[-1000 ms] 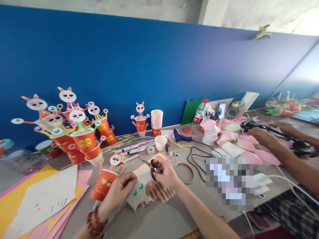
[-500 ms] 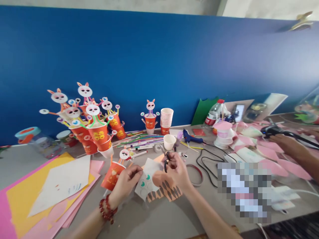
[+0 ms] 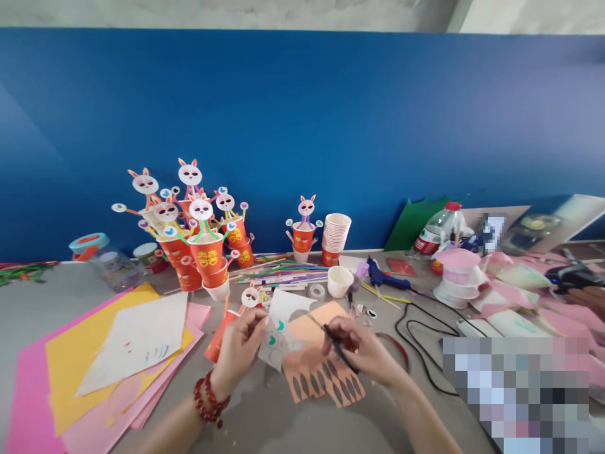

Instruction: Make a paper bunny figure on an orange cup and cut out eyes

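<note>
My left hand [image 3: 243, 340], with a red bead bracelet at the wrist, pinches the edge of a white paper sheet [image 3: 278, 340] bearing green marks in circles. My right hand [image 3: 354, 348] is closed round dark scissors [image 3: 339, 347], whose tip points up and left toward the sheet. Below and between the hands lies orange paper [image 3: 326, 378] with several leaf-shaped holes. An orange cup [image 3: 218, 337] with a rabbit face [image 3: 250, 294] stands tilted behind my left hand, partly hidden by it.
Several rabbit-faced cups [image 3: 205, 258] stand at the back left, above coloured paper sheets [image 3: 57, 378]. A cup stack [image 3: 336, 233], a white cup [image 3: 340, 280], a blue glue gun [image 3: 385, 276] and black cable [image 3: 411, 334] lie behind and right. Another person's hand [image 3: 579, 296] is at far right.
The view has shifted, so the table items appear farther right. My right hand has turned the scissors, which now point up-left. The marked sheet is still in my left hand.
</note>
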### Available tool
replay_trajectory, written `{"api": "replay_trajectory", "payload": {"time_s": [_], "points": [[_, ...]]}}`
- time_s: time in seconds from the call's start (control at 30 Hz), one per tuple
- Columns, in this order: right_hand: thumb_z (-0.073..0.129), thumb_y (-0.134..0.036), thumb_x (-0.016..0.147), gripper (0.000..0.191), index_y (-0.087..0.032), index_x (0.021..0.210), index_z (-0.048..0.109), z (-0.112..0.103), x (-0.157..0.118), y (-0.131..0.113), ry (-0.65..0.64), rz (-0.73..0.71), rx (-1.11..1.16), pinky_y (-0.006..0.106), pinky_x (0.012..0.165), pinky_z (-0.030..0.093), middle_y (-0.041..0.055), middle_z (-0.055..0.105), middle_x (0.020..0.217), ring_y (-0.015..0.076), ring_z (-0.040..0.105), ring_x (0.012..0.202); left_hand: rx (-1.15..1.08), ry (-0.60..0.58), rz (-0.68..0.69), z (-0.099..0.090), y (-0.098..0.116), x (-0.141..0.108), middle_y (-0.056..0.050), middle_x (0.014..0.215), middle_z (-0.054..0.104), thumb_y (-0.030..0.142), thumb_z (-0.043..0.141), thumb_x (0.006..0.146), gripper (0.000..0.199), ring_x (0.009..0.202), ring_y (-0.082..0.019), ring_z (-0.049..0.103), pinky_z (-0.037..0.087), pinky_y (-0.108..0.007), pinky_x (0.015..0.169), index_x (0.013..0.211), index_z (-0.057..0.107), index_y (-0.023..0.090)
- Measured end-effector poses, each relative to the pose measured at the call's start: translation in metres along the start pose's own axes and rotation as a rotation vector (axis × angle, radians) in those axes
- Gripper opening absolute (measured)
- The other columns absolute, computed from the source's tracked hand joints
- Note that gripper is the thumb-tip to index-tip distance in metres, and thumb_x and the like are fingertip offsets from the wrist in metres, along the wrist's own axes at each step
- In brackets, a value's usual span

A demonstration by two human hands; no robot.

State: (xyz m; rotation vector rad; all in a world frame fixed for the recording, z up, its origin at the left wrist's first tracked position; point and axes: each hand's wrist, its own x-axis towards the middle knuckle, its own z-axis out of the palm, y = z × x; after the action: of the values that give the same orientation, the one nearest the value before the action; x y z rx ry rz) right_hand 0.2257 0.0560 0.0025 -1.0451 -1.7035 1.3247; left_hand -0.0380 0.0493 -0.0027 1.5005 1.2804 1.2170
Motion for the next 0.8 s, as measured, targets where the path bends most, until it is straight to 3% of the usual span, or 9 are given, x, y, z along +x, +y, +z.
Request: {"api": "replay_trajectory", "payload": {"time_s": [0.13, 0.23, 0.43, 0.67, 0.8], "points": [[0.073, -0.044, 0.075, 0.035, -0.021, 0.072, 0.046, -0.002, 0.0, 0.0, -0.238, 0.187, 0.112, 0.026, 0.058, 0.043, 0.0019, 0.068, 0.068, 0.0208, 0.069, 0.067, 0.003, 0.068, -0.003, -0.003, 0.003, -0.001, 0.005, 0.06, 0.044, 0.04, 0.052, 0.091, 0.025, 0.053, -0.011, 0.04, 0.033, -0.02, 0.05, 0.085, 0.062, 0.018], [0.072, -0.045, 0.077, 0.036, -0.021, 0.072, 0.045, -0.002, -0.001, 0.002, -0.328, 0.263, 0.123, 0.025, 0.056, 0.041, 0.0012, 0.068, 0.063, 0.0214, 0.071, 0.066, 0.014, 0.109, 0.014, -0.004, 0.003, -0.002, 0.004, 0.062, 0.046, 0.04, 0.052, 0.091, 0.025, 0.055, -0.011, 0.041, 0.034, -0.021, 0.05, 0.085, 0.062, 0.018], [0.072, -0.051, 0.076, 0.038, -0.02, 0.079, 0.051, 0.008, 0.001, 0.01, -0.387, 0.248, 0.172, 0.025, 0.06, 0.043, 0.0017, 0.072, 0.07, 0.0211, 0.072, 0.07, 0.019, 0.031, -0.008, 0.001, 0.0, -0.006, 0.005, 0.06, 0.044, 0.041, 0.052, 0.09, 0.026, 0.051, -0.01, 0.038, 0.03, -0.02, 0.047, 0.082, 0.06, 0.018], [0.067, -0.063, 0.077, 0.047, -0.019, 0.09, 0.053, 0.02, 0.003, 0.015, -0.331, 0.183, 0.273, 0.023, 0.056, 0.04, 0.0047, 0.07, 0.083, 0.0168, 0.064, 0.068, -0.003, -0.067, -0.052, 0.007, -0.004, -0.011, 0.004, 0.062, 0.046, 0.042, 0.052, 0.091, 0.028, 0.053, -0.01, 0.039, 0.031, -0.02, 0.049, 0.079, 0.058, 0.018], [0.07, -0.06, 0.077, 0.045, -0.019, 0.088, 0.055, 0.025, 0.004, 0.011, -0.274, 0.068, 0.317, 0.026, 0.071, 0.045, 0.0029, 0.062, 0.089, 0.017, 0.062, 0.082, -0.057, -0.115, -0.082, 0.011, -0.003, -0.011, 0.002, 0.064, 0.051, 0.045, 0.056, 0.089, 0.03, 0.058, -0.011, 0.046, 0.037, -0.02, 0.052, 0.076, 0.059, 0.018]]}}
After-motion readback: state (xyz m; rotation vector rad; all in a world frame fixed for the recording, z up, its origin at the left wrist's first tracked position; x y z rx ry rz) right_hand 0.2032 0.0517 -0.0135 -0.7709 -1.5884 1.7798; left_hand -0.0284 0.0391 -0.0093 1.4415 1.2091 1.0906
